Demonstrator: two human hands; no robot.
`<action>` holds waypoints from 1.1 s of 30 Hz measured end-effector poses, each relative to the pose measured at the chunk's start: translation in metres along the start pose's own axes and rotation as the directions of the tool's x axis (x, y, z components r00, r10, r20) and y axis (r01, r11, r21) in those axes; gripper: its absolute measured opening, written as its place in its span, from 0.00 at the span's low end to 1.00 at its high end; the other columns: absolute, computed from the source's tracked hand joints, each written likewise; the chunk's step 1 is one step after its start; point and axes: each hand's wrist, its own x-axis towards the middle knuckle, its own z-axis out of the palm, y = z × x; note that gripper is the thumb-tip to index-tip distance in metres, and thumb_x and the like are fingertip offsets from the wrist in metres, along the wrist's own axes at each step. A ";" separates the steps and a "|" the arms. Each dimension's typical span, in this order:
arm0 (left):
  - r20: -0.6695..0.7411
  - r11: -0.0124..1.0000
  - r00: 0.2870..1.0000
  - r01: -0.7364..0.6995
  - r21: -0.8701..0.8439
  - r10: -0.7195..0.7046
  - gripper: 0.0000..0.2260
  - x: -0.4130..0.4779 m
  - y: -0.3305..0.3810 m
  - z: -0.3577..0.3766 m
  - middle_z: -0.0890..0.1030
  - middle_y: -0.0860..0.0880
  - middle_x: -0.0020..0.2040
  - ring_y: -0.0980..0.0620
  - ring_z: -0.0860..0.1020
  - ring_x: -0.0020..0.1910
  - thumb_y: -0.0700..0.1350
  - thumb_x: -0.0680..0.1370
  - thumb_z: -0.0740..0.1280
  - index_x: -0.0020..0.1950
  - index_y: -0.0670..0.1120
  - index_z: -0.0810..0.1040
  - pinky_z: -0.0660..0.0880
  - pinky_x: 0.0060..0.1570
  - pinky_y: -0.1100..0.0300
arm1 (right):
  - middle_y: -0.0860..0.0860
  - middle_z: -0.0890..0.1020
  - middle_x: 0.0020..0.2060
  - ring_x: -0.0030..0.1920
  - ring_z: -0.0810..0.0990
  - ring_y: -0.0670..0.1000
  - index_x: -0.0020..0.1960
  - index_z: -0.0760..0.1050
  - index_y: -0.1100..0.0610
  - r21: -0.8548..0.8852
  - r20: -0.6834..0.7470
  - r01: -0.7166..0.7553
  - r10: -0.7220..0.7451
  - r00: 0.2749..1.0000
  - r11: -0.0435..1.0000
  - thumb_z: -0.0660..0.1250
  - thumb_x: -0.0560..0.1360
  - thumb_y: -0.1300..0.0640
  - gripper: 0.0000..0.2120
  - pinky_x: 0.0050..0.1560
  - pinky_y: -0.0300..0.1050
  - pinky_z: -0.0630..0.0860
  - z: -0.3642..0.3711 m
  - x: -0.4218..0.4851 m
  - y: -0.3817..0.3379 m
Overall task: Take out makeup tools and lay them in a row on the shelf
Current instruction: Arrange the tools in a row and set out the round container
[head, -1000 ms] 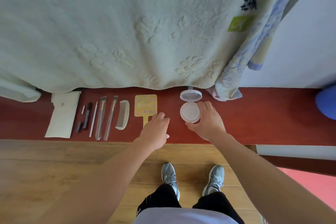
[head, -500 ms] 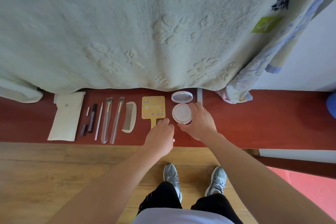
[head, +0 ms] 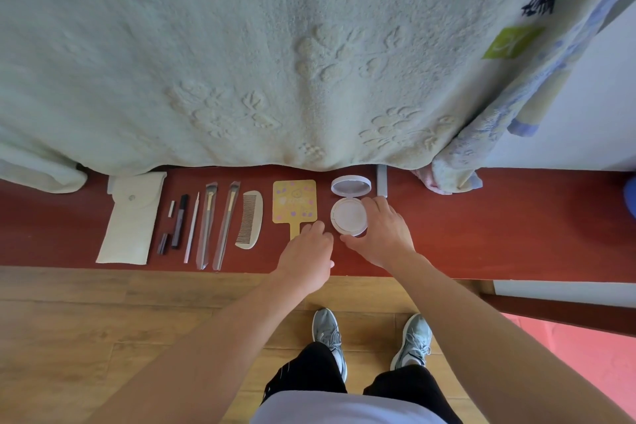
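Note:
Makeup tools lie in a row on the red-brown shelf: a white pouch, a dark pen, a thin white stick, two brushes, a pale comb and a yellow hand mirror. Right of the mirror lies an open white compact, its lid tipped back. My right hand grips the compact's base between thumb and fingers. With its fingers loosely curled, my left hand hovers over the mirror's handle and hides its end.
A pale green blanket hangs down to the shelf's back edge. A grey post stands just behind the compact. A patterned cloth drapes at the right, and a blue object shows at the far right. My shoes stand on the wooden floor.
My right hand has slid the open compact leftward until it sits close beside the yellow mirror. My left hand has crept forward over the mirror's handle.

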 end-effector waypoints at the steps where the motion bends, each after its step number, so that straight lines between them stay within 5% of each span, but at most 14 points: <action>1: -0.004 1.000 1.000 -0.001 -0.002 0.001 0.14 0.000 0.000 0.000 0.71 0.48 0.57 0.49 0.72 0.57 0.50 0.79 0.70 0.58 0.42 0.75 0.71 0.45 0.58 | 0.49 0.72 0.56 0.54 0.75 0.52 0.61 0.68 0.52 0.002 0.000 0.001 -0.001 1.000 1.000 0.72 0.65 0.36 0.33 0.56 0.48 0.73 0.000 0.000 0.000; 17: -0.010 1.000 1.000 0.009 -0.010 -0.009 0.14 0.001 0.000 0.001 0.72 0.48 0.57 0.49 0.72 0.56 0.50 0.79 0.70 0.58 0.42 0.76 0.74 0.49 0.57 | 0.48 0.71 0.56 0.55 0.75 0.50 0.64 0.67 0.51 0.026 0.019 -0.014 0.014 1.000 1.000 0.73 0.63 0.32 0.37 0.57 0.48 0.74 0.000 -0.003 0.001; 33: -0.009 0.998 0.999 0.052 -0.045 -0.052 0.13 -0.001 0.003 0.002 0.72 0.48 0.56 0.50 0.72 0.54 0.48 0.78 0.71 0.57 0.41 0.76 0.74 0.48 0.56 | 0.46 0.62 0.70 0.69 0.66 0.50 0.78 0.51 0.52 0.069 0.080 0.091 -0.096 0.992 0.993 0.74 0.65 0.36 0.52 0.65 0.50 0.71 -0.053 0.009 0.019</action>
